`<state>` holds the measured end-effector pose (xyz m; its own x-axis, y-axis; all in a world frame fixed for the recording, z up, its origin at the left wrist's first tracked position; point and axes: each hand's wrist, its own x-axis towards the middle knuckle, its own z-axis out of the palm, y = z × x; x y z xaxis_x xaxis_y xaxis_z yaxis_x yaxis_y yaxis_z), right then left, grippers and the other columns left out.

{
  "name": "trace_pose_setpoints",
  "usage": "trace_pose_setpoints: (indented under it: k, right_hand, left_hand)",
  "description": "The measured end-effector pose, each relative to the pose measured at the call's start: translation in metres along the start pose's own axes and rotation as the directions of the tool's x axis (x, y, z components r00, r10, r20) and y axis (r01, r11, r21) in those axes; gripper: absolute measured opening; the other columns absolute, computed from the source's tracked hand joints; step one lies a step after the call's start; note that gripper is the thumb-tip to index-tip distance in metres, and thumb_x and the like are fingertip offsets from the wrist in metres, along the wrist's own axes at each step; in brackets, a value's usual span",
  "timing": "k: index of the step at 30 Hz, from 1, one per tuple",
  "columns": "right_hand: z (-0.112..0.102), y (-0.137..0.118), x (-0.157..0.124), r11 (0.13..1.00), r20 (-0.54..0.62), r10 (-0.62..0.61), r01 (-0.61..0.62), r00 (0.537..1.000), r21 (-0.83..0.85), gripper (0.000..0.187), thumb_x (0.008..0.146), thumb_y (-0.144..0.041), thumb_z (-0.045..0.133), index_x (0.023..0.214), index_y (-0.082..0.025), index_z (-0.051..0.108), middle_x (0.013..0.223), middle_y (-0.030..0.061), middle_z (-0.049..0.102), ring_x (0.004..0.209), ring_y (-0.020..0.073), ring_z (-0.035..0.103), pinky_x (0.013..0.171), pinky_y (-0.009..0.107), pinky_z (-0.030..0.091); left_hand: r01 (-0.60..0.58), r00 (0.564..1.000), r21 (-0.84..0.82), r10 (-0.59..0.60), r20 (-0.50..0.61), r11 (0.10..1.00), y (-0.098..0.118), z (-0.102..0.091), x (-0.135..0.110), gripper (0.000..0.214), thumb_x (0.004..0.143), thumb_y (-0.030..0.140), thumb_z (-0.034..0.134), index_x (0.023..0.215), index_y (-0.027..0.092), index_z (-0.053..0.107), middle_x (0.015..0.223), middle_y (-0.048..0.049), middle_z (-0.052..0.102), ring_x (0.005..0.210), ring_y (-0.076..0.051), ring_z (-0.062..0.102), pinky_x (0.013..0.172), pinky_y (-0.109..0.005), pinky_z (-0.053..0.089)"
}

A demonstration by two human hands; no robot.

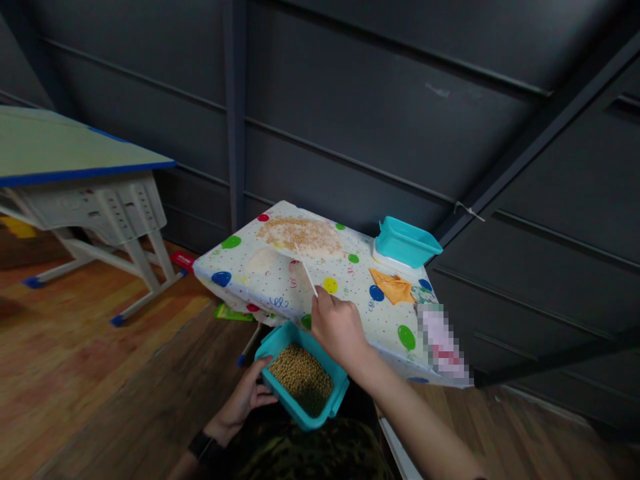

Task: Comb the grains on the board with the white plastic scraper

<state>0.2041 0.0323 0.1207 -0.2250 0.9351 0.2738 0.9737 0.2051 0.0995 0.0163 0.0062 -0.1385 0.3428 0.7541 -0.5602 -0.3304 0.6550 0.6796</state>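
Observation:
My left hand [246, 399] grips the near-left side of a teal tub [301, 377] filled with small tan beans, held just below the table's front edge. My right hand [339, 328] is closed on a thin white strip [306, 270] that reaches out over the tabletop toward a spread of tan beans [301, 235]. The table wears a white cloth [280, 280] printed with coloured balloons.
A second teal tub [406, 241] and its white lid stand at the table's far right. An orange piece [393, 285] lies near it. A school desk [75, 180] with blue edging stands to the left on the wooden floor. Dark panelled wall behind.

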Motion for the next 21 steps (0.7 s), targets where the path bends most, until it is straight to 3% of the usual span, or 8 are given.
trace_pose_setpoints:
  k: [6, 11, 21]
  right_hand:
    - [-0.006, -0.011, 0.010, 0.999, 0.062, -0.010, 0.007, 0.998, 0.039, 0.045, 0.100, -0.008, 0.054, 0.143, -0.007, 0.067, 0.105, 0.0189, 0.086, 0.083, 0.0278, 0.084, 0.068, 0.033, 0.061]
    - [-0.010, -0.022, 0.028, 0.998, 0.107, 0.000, -0.006, 0.994, 0.056, 0.040, 0.103, -0.008, 0.049, 0.140, -0.008, 0.067, 0.105, 0.0192, 0.085, 0.089, 0.0276, 0.084, 0.074, 0.033, 0.063]
    - [-0.006, -0.042, 0.069, 0.990, 0.101, -0.006, -0.008, 0.995, 0.143, 0.031, 0.100, -0.010, 0.053, 0.126, -0.009, 0.070, 0.100, 0.0214, 0.084, 0.085, 0.0273, 0.082, 0.072, 0.033, 0.058]
  left_hand:
    - [-0.017, 1.000, 0.011, 0.017, 0.008, 1.000, 0.001, 0.001, -0.001, 0.063, 0.101, 0.060, 0.063, 0.147, 0.016, 0.058, 0.128, -0.0162, 0.078, 0.086, -0.026, 0.080, 0.087, -0.045, 0.069]
    - [-0.005, 0.998, -0.005, 0.005, 0.069, 1.000, 0.005, 0.002, -0.006, 0.059, 0.104, 0.056, 0.063, 0.148, 0.017, 0.056, 0.120, -0.0150, 0.083, 0.089, -0.026, 0.081, 0.088, -0.044, 0.069]
    - [0.000, 1.000, -0.001, 0.000, 0.003, 1.000, 0.010, 0.010, -0.013, 0.050, 0.103, 0.054, 0.064, 0.135, 0.016, 0.064, 0.115, -0.0142, 0.084, 0.082, -0.024, 0.079, 0.082, -0.041, 0.068]
